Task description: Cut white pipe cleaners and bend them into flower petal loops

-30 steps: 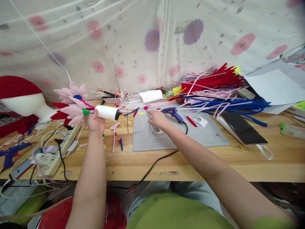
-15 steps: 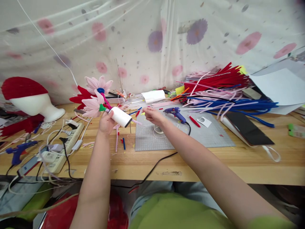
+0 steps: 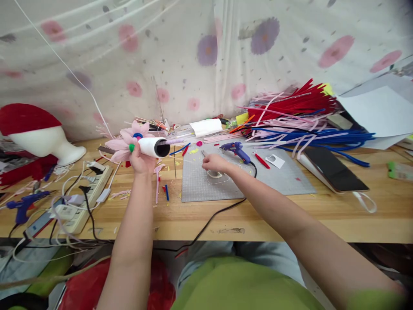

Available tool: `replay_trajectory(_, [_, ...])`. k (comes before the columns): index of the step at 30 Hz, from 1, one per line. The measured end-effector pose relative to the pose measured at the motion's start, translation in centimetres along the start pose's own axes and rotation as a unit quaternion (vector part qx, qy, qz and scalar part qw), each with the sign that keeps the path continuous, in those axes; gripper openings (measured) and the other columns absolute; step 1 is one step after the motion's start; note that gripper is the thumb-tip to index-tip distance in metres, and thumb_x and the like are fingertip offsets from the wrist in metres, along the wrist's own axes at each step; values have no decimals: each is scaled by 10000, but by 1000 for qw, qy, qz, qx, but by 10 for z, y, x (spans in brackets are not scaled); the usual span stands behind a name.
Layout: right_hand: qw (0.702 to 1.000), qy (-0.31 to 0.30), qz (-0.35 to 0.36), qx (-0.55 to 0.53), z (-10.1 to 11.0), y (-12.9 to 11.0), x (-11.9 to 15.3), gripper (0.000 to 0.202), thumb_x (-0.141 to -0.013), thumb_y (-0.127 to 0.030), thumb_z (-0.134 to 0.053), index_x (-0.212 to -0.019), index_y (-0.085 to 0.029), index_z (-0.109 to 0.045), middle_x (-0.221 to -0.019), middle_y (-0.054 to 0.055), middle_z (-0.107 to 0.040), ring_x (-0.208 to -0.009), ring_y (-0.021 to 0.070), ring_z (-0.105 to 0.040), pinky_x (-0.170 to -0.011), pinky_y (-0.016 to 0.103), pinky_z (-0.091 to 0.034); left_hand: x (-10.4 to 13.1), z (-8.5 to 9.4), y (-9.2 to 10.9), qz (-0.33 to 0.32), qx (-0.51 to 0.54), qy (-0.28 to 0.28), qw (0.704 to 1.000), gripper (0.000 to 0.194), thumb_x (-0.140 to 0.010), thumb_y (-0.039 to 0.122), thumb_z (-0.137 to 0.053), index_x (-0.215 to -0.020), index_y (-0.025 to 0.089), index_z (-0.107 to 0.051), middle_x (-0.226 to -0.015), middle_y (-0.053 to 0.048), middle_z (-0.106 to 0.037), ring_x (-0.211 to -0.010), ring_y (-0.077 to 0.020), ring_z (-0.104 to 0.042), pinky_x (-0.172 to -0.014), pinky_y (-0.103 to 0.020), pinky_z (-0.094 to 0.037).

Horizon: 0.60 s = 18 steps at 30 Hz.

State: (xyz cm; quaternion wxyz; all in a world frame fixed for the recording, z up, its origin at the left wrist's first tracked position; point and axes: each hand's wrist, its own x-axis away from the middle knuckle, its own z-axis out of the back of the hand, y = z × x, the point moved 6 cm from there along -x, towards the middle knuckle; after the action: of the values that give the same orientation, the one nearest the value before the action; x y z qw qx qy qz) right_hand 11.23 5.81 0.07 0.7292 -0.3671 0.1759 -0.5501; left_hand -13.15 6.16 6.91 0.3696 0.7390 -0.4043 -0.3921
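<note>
My left hand (image 3: 142, 162) is wrapped round a white tube (image 3: 146, 147), tilted so its dark hollow end faces right. Fuzzy pink flowers (image 3: 120, 148) with blue and green parts stick out of its left end. From the hollow end a pale pink fuzzy stem (image 3: 174, 141) pokes out. Over the grey cutting mat (image 3: 271, 185), my right hand (image 3: 213, 163) has its fingers pinched together; a small grey tip shows beside them, too small to name. Just under that hand lies a roll of white thread (image 3: 214, 174).
A blue glue gun (image 3: 237, 151) with a black cord and a red pen (image 3: 262, 161) lie on the mat. Bundled pipe cleaners (image 3: 290, 112) and a phone (image 3: 335, 168) are on the right. At left stand a mannequin head (image 3: 41, 140), a power strip (image 3: 92, 193) and another glue gun (image 3: 26, 204).
My left hand has turned the tube so its hollow end now shows, and the red flower is mostly out of sight. My right hand has moved slightly right and down, away from the stem.
</note>
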Motion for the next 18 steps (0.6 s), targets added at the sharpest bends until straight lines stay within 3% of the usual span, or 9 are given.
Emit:
replay_trajectory(2, [982, 178, -41, -42, 21, 13, -2, 155, -681, -198, -455, -531, -169, -476, -523, -13, -470, -566, 113, -425, -535, 229, -273, 4, 1, 3, 13, -6, -26, 1000, 366, -766, 483, -503, -886, 158, -621, -903, -83, -681, -960, -240, -627, -874, -412, -488])
replay_trajectory(4, [947, 295, -41, -120, 37, 23, 0, 149, -697, -222, -428, -557, -174, -450, -543, -22, -454, -579, 108, -422, -553, 223, -290, 6, 3, 2, 34, -11, -49, 998, 325, -721, 443, -543, -828, 147, -624, -868, -90, -678, -933, -261, -632, -861, -426, -491])
replay_trajectory(7, [914, 341, -2, -220, 49, 32, -2, 149, -685, -237, -434, -550, -174, -435, -538, -34, -435, -565, 95, -412, -566, 214, -317, 1, 13, -4, 41, -40, -39, 998, 256, -653, 373, -599, -765, 143, -592, -835, -82, -664, -902, -241, -631, -845, -388, -495])
replay_trajectory(9, [902, 339, 12, -267, 54, 36, 0, 166, -690, -261, -448, -549, -176, -438, -515, -41, -411, -533, 87, -391, -538, 209, -313, -8, 26, -7, 22, -73, 14, 997, 235, -637, 343, -614, -759, 152, -548, -823, -61, -641, -861, -200, -627, -809, -344, -502])
replay_trajectory(12, [911, 269, 44, -310, 57, 37, 10, 224, -710, -353, -508, -582, -173, -471, -481, -58, -385, -468, 69, -340, -480, 201, -280, -21, 50, -12, -14, -126, 121, 984, 237, -651, 307, -618, -779, 179, -465, -835, -27, -591, -798, -143, -605, -737, -292, -501])
replay_trajectory(15, [960, 39, 87, -263, 44, 32, 27, 336, -698, -482, -584, -695, -146, -574, -527, -30, -502, -465, 63, -394, -460, 194, -290, -27, 65, -20, -30, -187, 165, 968, 245, -683, 292, -606, -802, 195, -416, -847, -14, -549, -794, -127, -581, -732, -279, -490])
replay_trajectory(17, [972, -114, 51, -201, 34, 42, 46, 466, -744, -585, -509, -775, -134, -620, -558, 15, -574, -447, 75, -436, -443, 207, -312, -26, 67, -26, -42, -222, 169, 959, 250, -686, 265, -606, -821, 197, -406, -860, -12, -537, -808, -122, -571, -765, -277, -480])
replay_trajectory(18, [974, -149, 9, -171, 35, 54, 55, 524, -766, -626, -448, -773, -132, -624, -575, 42, -601, -435, 85, -457, -421, 215, -307, -25, 66, -29, -47, -236, 169, 956, 255, -685, 246, -606, -832, 197, -403, -872, -15, -535, -814, -122, -568, -783, -278, -475])
